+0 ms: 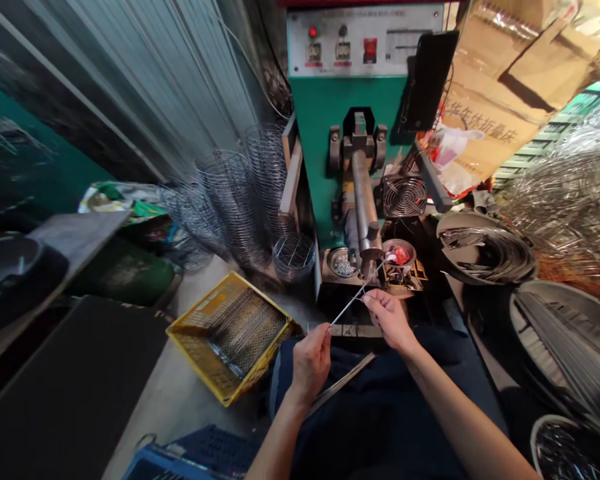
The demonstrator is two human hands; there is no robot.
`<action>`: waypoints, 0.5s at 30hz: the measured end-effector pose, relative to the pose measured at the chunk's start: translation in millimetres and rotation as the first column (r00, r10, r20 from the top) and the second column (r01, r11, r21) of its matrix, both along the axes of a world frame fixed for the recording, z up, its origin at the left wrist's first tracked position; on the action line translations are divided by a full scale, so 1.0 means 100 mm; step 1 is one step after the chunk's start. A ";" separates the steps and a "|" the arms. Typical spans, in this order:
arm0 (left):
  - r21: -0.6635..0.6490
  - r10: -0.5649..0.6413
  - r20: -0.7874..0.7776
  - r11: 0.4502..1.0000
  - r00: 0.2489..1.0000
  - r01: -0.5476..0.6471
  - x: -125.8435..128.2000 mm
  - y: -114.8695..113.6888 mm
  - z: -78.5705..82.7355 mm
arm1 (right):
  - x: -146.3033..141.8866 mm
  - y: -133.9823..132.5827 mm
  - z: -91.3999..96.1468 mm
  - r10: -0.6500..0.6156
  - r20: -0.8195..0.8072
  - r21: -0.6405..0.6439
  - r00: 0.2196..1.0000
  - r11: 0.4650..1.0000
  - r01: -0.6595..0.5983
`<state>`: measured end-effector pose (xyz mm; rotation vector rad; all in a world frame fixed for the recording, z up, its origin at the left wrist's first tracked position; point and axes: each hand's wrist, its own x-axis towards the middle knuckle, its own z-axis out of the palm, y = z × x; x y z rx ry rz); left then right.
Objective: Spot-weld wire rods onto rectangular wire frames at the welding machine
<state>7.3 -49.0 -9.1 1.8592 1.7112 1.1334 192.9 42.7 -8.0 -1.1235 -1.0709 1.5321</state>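
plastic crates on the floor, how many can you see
2. A yellow crate with wire pieces in it sits left of the left hand; a blue crate shows at the bottom edge, partly cut off. Others may lie out of view.

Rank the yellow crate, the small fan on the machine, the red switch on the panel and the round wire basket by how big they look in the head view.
1. yellow crate, by far the largest
2. fan and wire basket: look about alike, so I won't rank them
3. red switch, smallest

The crate lies nearer the camera, which inflates it.
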 end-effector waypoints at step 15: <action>0.025 -0.017 0.040 1.000 0.999 0.016 0.01 0.14 0.03 | 0.04 0.18 0.06 0.034 -0.070 0.018 0.997 0.999 -0.033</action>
